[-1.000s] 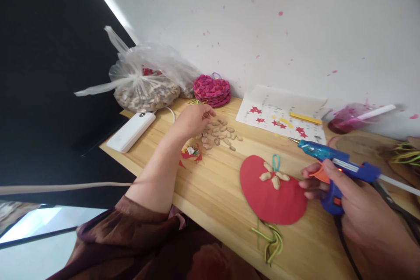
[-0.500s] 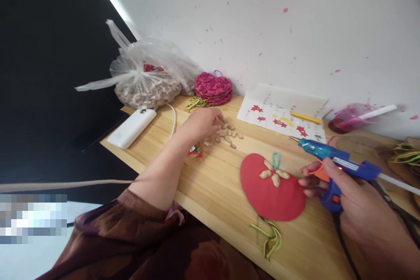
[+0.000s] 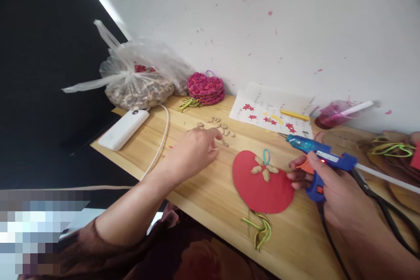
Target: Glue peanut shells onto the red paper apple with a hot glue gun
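My right hand [image 3: 331, 188] is closed around the handle of a blue hot glue gun [image 3: 315, 148], its fingers by the orange trigger and its nozzle aimed left. Beside it lies a red heart-shaped card [image 3: 259, 192] with a teal loop [image 3: 267, 156] at the top. Several peanuts [image 3: 266, 176] sit in a fan on the card, below the loop. My left hand [image 3: 200, 151] is over the table just in front of loose peanuts [image 3: 225, 130], fingers curled together. Whatever its fingertips hold is hidden. Green-yellow strands [image 3: 262, 229] trail from the card's lower end.
Behind are a tied plastic bag of shells [image 3: 138, 92], a white power bank [image 3: 123, 130] with a cable, and a stack of magenta hearts [image 3: 206, 89]. Paper with red stars [image 3: 239, 111], a cup of pink liquid [image 3: 330, 116] and black scissors [image 3: 377, 194] are rightward.
My left hand has drawn back toward me, uncovering more loose peanuts. The view has shifted slightly right. My right hand still grips the glue gun beside the card.
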`<action>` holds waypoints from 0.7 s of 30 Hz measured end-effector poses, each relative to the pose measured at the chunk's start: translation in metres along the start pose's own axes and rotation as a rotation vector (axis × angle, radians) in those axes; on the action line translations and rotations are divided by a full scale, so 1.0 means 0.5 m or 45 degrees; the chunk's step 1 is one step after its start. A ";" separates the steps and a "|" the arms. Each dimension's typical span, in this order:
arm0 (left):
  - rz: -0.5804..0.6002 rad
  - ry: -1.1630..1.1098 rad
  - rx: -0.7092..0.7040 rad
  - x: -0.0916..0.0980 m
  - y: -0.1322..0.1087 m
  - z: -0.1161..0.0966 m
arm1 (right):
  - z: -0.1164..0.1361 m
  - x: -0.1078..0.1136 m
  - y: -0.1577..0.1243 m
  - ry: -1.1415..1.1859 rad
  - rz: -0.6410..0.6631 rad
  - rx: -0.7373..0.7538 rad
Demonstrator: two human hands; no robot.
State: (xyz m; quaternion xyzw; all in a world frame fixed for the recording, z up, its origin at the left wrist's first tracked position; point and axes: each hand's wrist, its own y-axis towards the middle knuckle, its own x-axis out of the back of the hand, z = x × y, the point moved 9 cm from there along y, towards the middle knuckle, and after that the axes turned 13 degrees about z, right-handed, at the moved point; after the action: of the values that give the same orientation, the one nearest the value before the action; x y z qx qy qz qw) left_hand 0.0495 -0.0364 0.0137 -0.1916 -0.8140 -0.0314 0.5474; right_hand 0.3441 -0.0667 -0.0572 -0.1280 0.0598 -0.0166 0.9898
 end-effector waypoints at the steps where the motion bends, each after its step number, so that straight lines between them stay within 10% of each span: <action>1: 0.016 0.032 0.011 -0.014 -0.008 0.000 | 0.001 -0.002 0.000 0.004 0.001 0.000; 6: 0.041 0.156 0.048 -0.043 -0.021 0.010 | 0.006 -0.007 -0.003 0.006 -0.003 0.010; 14: -0.082 0.186 -0.232 0.025 0.053 -0.013 | 0.009 -0.008 -0.003 0.020 -0.002 0.018; 21: 0.021 0.222 -0.367 -0.026 0.128 -0.021 | 0.008 -0.009 -0.002 -0.006 0.024 0.013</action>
State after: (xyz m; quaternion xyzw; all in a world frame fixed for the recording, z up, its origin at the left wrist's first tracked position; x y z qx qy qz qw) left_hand 0.0851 0.0165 -0.0041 -0.2714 -0.7488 -0.1599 0.5831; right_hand 0.3401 -0.0664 -0.0525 -0.1225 0.0587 -0.0072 0.9907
